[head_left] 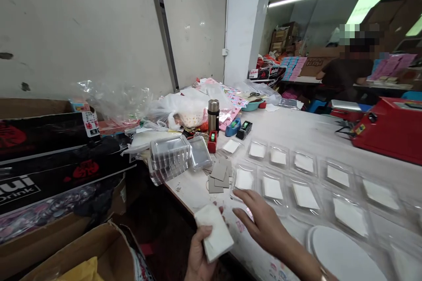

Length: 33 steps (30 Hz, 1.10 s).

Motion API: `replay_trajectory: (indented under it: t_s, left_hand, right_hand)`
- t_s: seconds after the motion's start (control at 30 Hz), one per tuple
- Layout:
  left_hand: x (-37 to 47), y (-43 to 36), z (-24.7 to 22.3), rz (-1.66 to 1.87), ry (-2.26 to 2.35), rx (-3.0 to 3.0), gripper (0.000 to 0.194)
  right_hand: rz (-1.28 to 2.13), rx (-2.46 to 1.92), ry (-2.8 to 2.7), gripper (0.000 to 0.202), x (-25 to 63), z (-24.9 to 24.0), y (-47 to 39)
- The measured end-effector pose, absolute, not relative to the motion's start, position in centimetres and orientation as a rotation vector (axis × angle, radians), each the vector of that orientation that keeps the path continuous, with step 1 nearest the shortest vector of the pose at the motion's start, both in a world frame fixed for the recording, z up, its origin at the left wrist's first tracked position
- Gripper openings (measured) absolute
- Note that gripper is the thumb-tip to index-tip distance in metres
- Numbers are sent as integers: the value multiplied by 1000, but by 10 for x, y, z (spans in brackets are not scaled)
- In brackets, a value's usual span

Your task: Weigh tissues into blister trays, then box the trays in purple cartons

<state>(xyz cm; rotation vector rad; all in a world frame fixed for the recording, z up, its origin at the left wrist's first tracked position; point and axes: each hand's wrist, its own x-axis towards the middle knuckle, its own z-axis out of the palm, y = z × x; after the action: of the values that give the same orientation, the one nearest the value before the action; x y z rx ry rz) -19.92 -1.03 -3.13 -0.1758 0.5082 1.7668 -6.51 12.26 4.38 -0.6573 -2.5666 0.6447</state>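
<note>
My left hand (198, 254) grips a thick stack of white paper sheets (215, 233) at the table's near edge, thumb on top and fingers wrapped underneath. To its right, my right hand (259, 217) hovers with its fingers stretched out and apart, holding nothing. Just beyond those fingers, a clear plastic tray (234, 186) has white paper (244, 179) in it. More such trays stand in rows to the right, each with white sheets inside. Several grey cards (219, 174) lie loosely piled left of the rows.
Nested clear trays (169, 156) stand at the table's left corner. Behind are tape dispensers (244, 130), a steel thermos (213, 116) and plastic bags. A round white lid-like disc (344, 254) lies front right, a red machine (389, 129) farther back. Open cartons (108, 246) flank the table; a person (346, 72) sits beyond.
</note>
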Motion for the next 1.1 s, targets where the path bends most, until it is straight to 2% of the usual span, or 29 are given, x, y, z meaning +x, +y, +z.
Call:
replay_trajectory:
  t_s: [0.1,0.2,0.27,0.37,0.43,0.63,0.8,1.1]
  left_hand:
    - [-242,-31,-34,1905,540,-148,58]
    - [-278,-48,-37,1987,539,-53,50]
    - [-300,-54,-35,2056,543,-1,52]
    - [-329,-52,-22,2131,582,34,62]
    - [-345,-43,-6,2186,646,42,71]
    - [-377,5,31,2336,850,89,83]
    - [-388,24,23,2330,925,73,81]
    - [-387,7,8,2324,961,40,83]
  right_hand:
    - [496,-453,-2727,22,-158,69,148]
    - [409,-238,-2740,24,-257,89,164]
    - [400,-193,-2717,28,-308,95,171]
    - [435,-124,-2714,12,-353,89,182]
    - [479,-52,-2703,7,-364,78,188]
    - [595,103,-2591,18,-371,53,199]
    - [628,91,-2494,18,-375,47,197]
    - [521,126,-2551,14,-381,50,194]
